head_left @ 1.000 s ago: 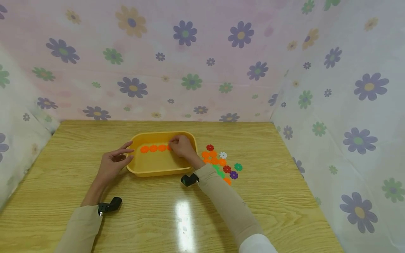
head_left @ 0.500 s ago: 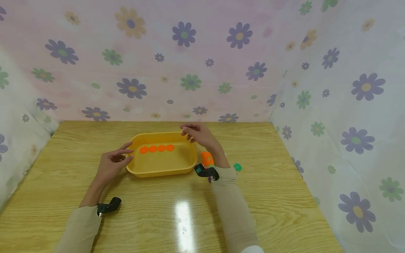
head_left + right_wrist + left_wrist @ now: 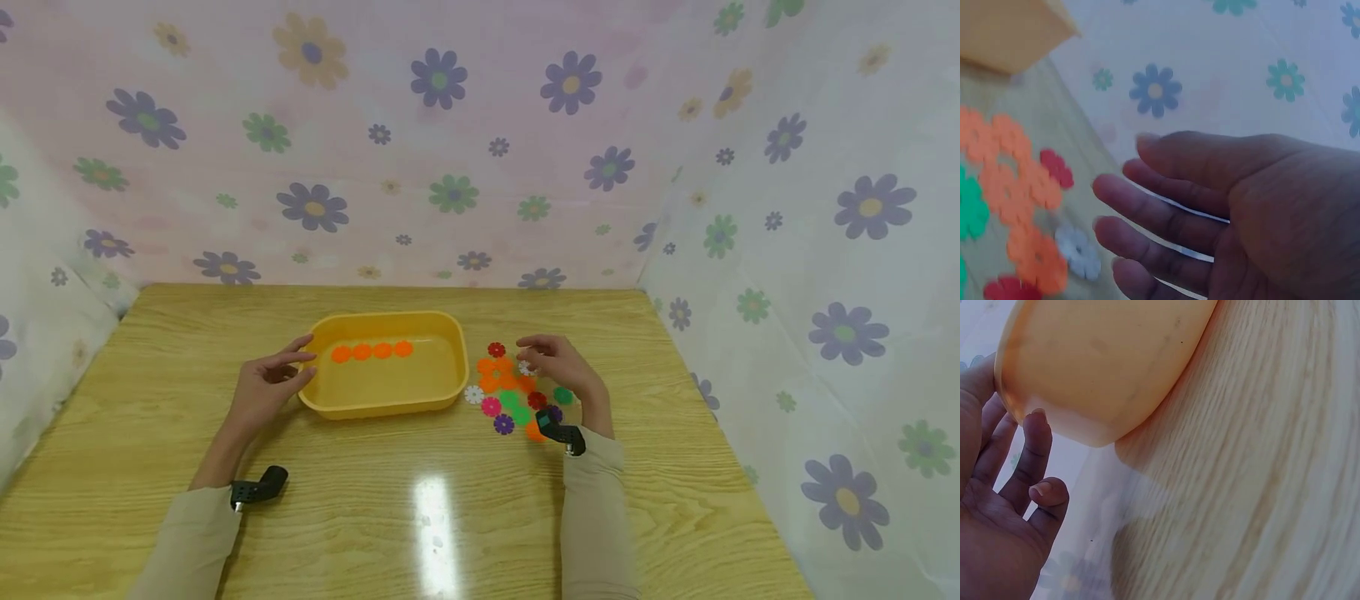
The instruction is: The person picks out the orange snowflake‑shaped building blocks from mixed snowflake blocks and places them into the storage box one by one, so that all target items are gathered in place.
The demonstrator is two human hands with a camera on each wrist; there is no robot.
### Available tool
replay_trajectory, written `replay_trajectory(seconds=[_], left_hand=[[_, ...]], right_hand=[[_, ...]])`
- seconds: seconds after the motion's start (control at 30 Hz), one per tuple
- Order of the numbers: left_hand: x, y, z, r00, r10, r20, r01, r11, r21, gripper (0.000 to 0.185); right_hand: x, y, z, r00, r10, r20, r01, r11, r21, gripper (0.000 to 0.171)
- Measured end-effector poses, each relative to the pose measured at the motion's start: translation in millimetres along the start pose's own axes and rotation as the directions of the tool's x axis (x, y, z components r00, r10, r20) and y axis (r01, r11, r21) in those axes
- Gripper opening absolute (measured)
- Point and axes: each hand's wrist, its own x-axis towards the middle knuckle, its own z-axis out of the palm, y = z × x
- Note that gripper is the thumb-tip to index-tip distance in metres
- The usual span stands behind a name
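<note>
On the wooden table (image 3: 420, 517), the right hand (image 3: 558, 367) hovers with fingers loosely spread over scattered flower pieces (image 3: 510, 392) beside the yellow tub (image 3: 382, 400), whose left end the relaxed left hand (image 3: 266, 387) touches, four orange pieces (image 3: 372, 351) lying inside.

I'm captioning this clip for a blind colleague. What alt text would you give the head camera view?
A person's right hand hovers, empty, over a scatter of small coloured flower-shaped pieces on a wooden table, while the left hand touches the side of a yellow tray holding a row of four orange pieces. Flower-print sheets surround the table.
</note>
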Motion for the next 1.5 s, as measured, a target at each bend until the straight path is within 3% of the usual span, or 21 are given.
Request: replay_trajectory(seconds=[0.37, 0.83, 1.5], left_hand=[[1.1, 1.1, 0.3, 1.000, 0.001, -0.002, -0.001, 0.999, -0.042, 0.027], [-2.2, 0.8, 2.4, 1.000, -0.027, -0.002, 0.027, 0.998, -0.057, 0.029], [-4.8, 4.3, 4.7, 0.999, -0.046, -0.007, 0.046, 0.997, -0.058, 0.028]], right_hand=[[-6.3, 22.6, -4.5, 0.999, 0.006, 0.035, -0.001, 0.992, -0.128, 0.033], [-1.9, 28.5, -1.5, 0.998, 0.067, -0.011, -0.068, 0.989, -0.130, 0.029], [-2.1, 32.9, -4.7, 1.000, -0.007, 0.025, 0.012, 0.975, -0.220, 0.019]])
